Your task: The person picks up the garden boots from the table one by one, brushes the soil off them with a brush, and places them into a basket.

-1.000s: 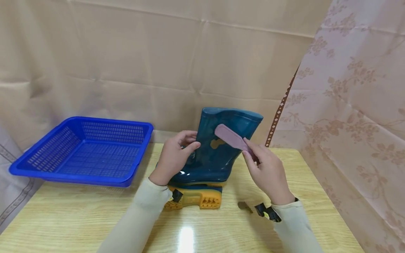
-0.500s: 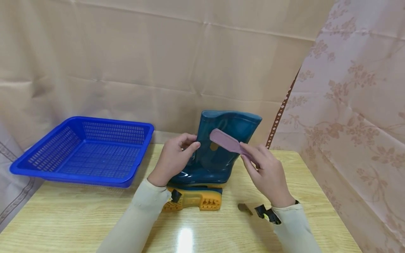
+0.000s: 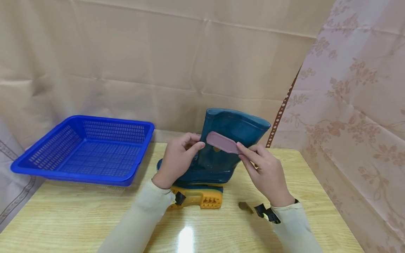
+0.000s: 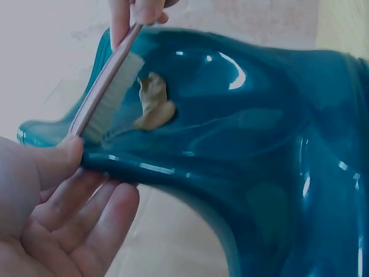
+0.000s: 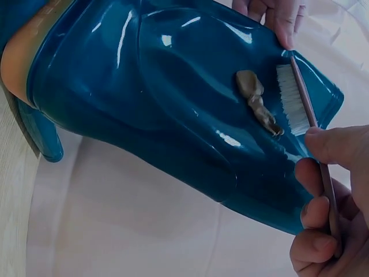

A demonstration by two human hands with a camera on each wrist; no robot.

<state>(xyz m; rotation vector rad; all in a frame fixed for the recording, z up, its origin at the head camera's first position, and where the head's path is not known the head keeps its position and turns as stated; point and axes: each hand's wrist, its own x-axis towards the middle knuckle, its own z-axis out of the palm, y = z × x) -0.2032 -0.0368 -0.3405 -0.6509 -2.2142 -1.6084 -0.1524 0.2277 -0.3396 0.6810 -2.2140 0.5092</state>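
A teal rubber boot [image 3: 218, 165] stands tilted in the head view, its open top leaning right. My left hand [image 3: 180, 154] grips the front edge of its shaft, thumb on the near side and fingers behind. In my right hand [image 3: 264, 168] is a pink-handled brush [image 3: 223, 142], pinched by its handle and held across the upper shaft. Its white bristles [image 5: 292, 101] face the boot, right beside a brown muddy smear [image 5: 253, 95]. The left thumb is close to the brush's far end. Below lies a second boot [image 3: 197, 197] on its side, yellow sole toward me.
A blue plastic basket [image 3: 133, 179] stands on the wooden table [image 3: 79, 218] at the left. A small flat brown patch [image 3: 244, 206] shows on the table near the right wrist. Beige cloth [image 3: 126, 63] hangs behind, and a floral curtain [image 3: 357, 123] hangs at the right.
The brush has moved left and slightly down across the shaft, covering most of the smear in the head view. The boot's top has leaned a little to the right.
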